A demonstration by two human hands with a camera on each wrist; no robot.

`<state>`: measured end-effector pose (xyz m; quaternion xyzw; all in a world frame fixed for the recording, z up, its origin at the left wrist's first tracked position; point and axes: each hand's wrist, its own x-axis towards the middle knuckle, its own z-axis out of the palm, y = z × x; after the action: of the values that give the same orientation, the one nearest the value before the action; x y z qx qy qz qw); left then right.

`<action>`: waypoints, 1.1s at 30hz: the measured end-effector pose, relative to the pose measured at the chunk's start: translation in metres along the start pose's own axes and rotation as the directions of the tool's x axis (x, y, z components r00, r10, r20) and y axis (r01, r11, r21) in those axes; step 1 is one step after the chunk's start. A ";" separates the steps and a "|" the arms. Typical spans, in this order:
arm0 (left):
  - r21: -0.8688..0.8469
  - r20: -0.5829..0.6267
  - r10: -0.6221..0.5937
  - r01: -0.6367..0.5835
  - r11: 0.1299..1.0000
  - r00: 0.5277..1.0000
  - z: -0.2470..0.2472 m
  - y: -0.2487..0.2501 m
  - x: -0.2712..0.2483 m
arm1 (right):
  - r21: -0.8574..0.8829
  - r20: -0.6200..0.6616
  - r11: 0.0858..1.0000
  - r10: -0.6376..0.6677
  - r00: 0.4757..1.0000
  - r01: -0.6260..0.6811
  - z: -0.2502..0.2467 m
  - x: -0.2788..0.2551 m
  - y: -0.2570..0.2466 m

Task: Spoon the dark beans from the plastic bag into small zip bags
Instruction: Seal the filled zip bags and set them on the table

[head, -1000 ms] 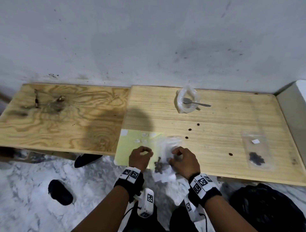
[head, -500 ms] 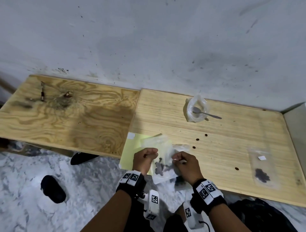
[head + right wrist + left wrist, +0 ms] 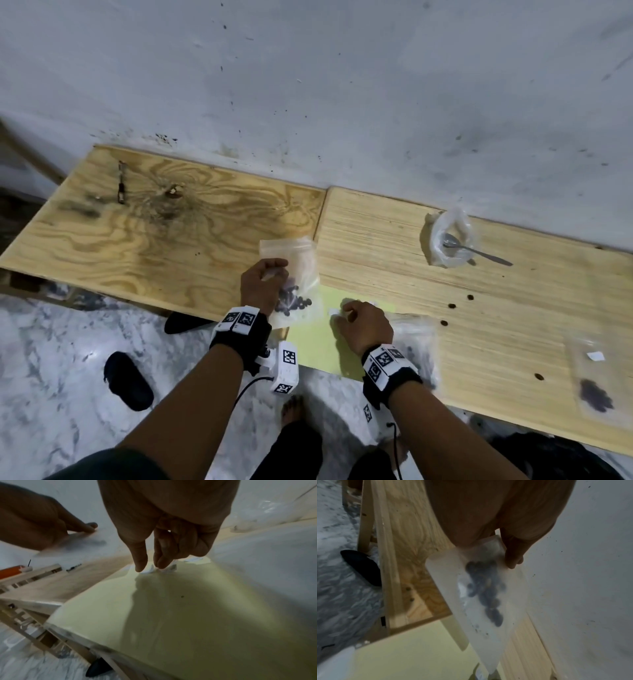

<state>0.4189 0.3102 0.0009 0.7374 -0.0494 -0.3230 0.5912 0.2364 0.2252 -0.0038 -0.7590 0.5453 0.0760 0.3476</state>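
Left hand (image 3: 262, 286) fingers pinch the filled zip bag (image 3: 294, 274) at frame centre, freeing the right hand (image 3: 363, 325) fingers, narrowed onto 1 white paper scrap (image 3: 169, 568), likely a label.

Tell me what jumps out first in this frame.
The left hand grips a small zip bag of dark beans above the table's near edge. The right hand reaches for white paper scraps on a yellow sheet. Far right, a spoon rests in the plastic bag.

A stained grey wall (image 3: 342, 85) fills twelve o'clock. Two plywood tabletops (image 3: 154, 246) abut below it. Marbled grey floor (image 3: 51, 377) spreads at seven o'clock, with a black shoe (image 3: 128, 382).
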 end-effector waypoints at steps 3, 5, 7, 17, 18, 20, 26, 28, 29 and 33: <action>-0.017 0.006 -0.003 0.003 1.000 1.000 -0.007 -0.001 0.007 | -0.038 -0.028 0.999 0.019 0.999 -0.020 0.008 0.004 -0.008; -0.014 0.009 0.006 -0.006 1.000 1.000 -0.008 -0.001 0.006 | -0.050 -0.035 0.998 0.035 0.999 -0.037 0.010 0.008 -0.011; 0.023 0.010 0.021 -0.021 1.000 1.000 -0.009 -0.004 0.006 | -0.065 -0.037 0.997 0.043 0.998 -0.046 0.011 0.010 -0.014; 0.095 0.073 0.112 -0.118 0.988 0.991 0.007 -0.007 -0.014 | 0.473 -0.116 0.876 -0.044 0.992 0.094 -0.009 0.006 0.001; 0.106 0.096 0.132 -0.142 0.984 0.987 0.012 -0.004 -0.020 | 0.515 -0.142 0.847 -0.072 0.987 0.136 -0.016 0.004 -0.001; 0.151 0.158 0.175 -0.198 0.968 0.972 0.021 0.002 -0.032 | 0.525 -0.158 0.824 -0.151 0.976 0.213 -0.028 0.001 -0.007; 0.171 0.316 0.246 -0.310 0.935 0.916 0.039 0.005 -0.062 | 0.456 -0.207 0.835 -0.238 0.949 0.309 -0.052 -0.004 -0.012; 0.160 0.331 0.252 -0.317 0.935 0.909 0.045 0.008 -0.071 | 0.433 -0.225 0.849 -0.225 0.948 0.304 -0.057 -0.007 -0.009; 0.157 0.335 0.254 -0.319 0.935 0.908 0.048 0.009 -0.075 | 0.417 -0.233 0.857 -0.221 0.947 0.303 -0.060 -0.010 -0.008; 0.139 0.349 0.241 -0.305 0.942 0.905 0.057 0.011 -0.085 | 0.340 -0.310 0.898 -0.173 0.935 0.279 -0.066 -0.022 -0.004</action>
<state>0.3251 0.2978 0.0408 0.7122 -0.2806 -0.3485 0.5409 0.2136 0.2028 0.0583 -0.7393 0.4993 -0.1771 0.4157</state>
